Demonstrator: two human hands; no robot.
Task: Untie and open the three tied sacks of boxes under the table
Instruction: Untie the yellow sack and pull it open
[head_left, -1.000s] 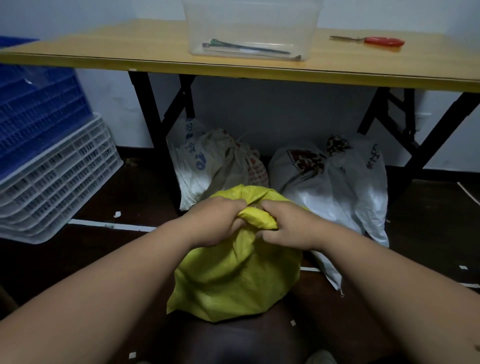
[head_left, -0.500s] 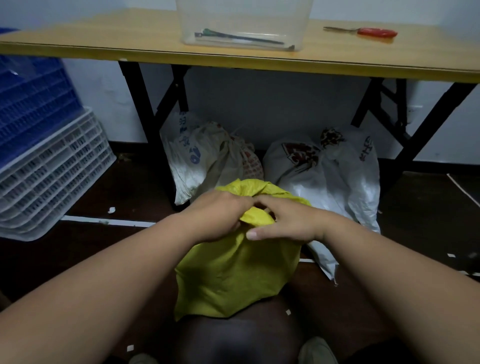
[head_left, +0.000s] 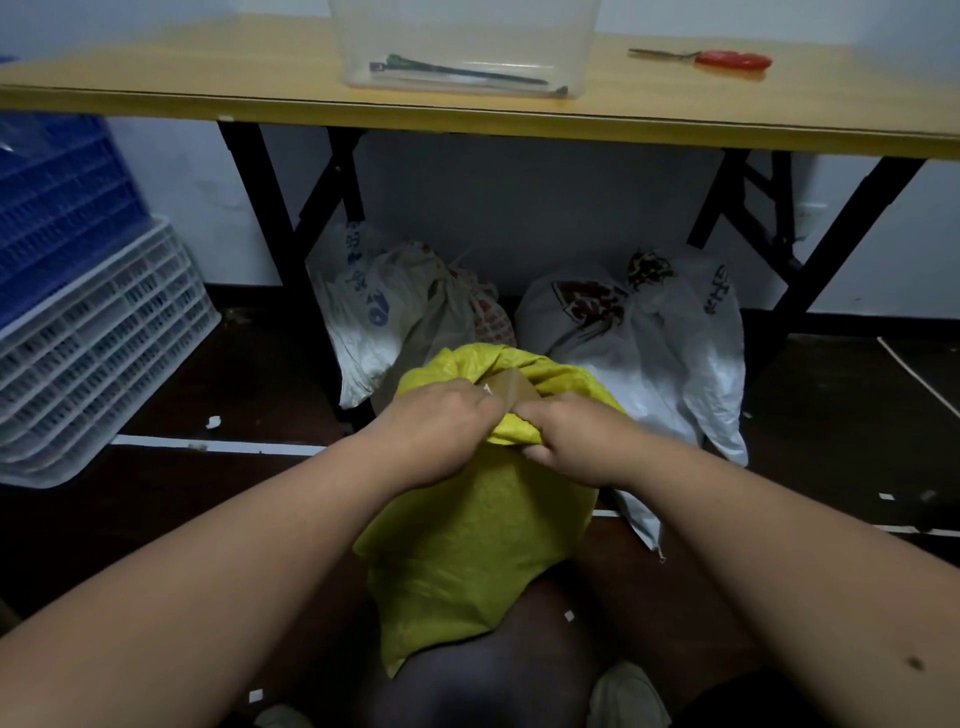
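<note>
Yellow sack (head_left: 467, 561): stood on the floor in front of the counter (head_left: 156, 78), its mouth directly beneath both hands.
Left hand (head_left: 441, 431): fingers curled, gripping the gathered mouth.
Right hand (head_left: 571, 441): fingers pinching the same fold, touching the left.
Cardboard box (head_left: 511, 387): showed just behind the fingers.
Judgement: pull apart sideways.

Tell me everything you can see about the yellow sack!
The yellow sack looks like woven plastic cloth, crinkly and a bit shiny. It stands on the dark floor in front of the table, nearer the person than the two white sacks behind it. Its top is bunched and folded, and a brown cardboard-coloured piece shows at the mouth. The left hand and right hand both grip the gathered fabric at the top. Its lower end spreads toward the person's legs.
</note>
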